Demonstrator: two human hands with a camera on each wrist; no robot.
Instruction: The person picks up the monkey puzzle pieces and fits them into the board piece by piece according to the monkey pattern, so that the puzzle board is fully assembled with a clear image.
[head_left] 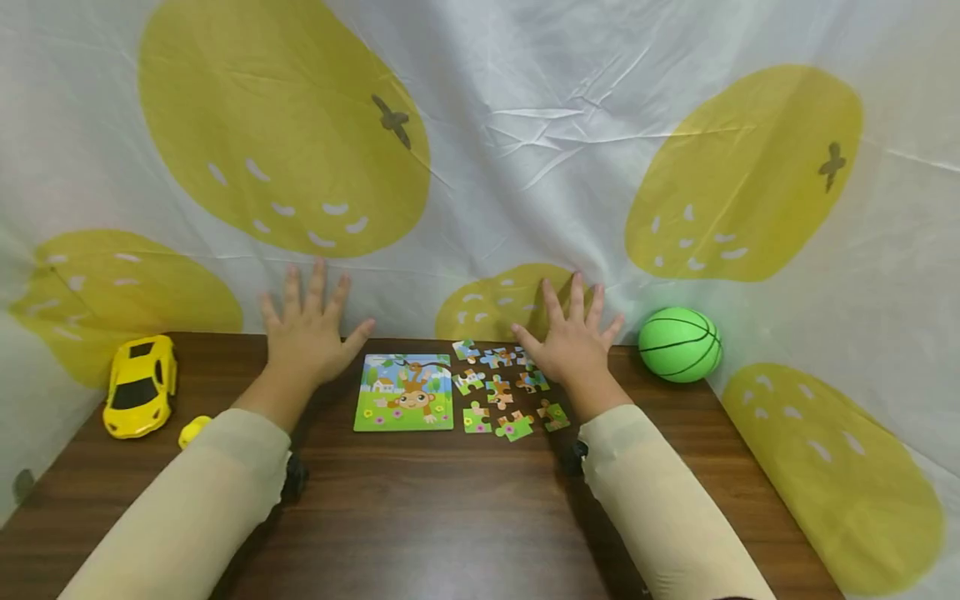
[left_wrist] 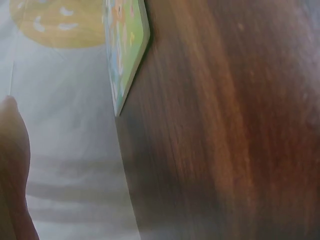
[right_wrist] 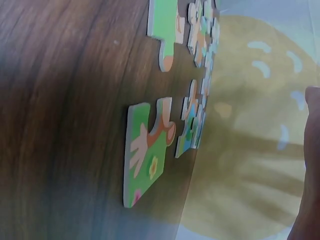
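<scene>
My left hand (head_left: 306, 337) is spread with straight fingers, palm away, in front of the cloth and left of a square monkey picture board (head_left: 403, 393). My right hand (head_left: 573, 350) is spread the same way, at the back right of several loose jigsaw pieces (head_left: 498, 390), overlapping some in the head view. Neither hand holds anything. The left wrist view shows the picture board (left_wrist: 127, 45) edge-on and my left thumb (left_wrist: 12, 155) at the side. In the right wrist view, a puzzle piece (right_wrist: 150, 155) with a flower lies nearest, and my right thumb (right_wrist: 311, 145) shows at the edge.
On the brown wooden table (head_left: 435, 517), a yellow toy car (head_left: 140, 386) stands at the left. A small yellow object (head_left: 194, 431) sits partly behind the left sleeve. A green ball (head_left: 680, 345) rests at the back right. White cloth (head_left: 510, 183) with yellow fruit prints hangs behind.
</scene>
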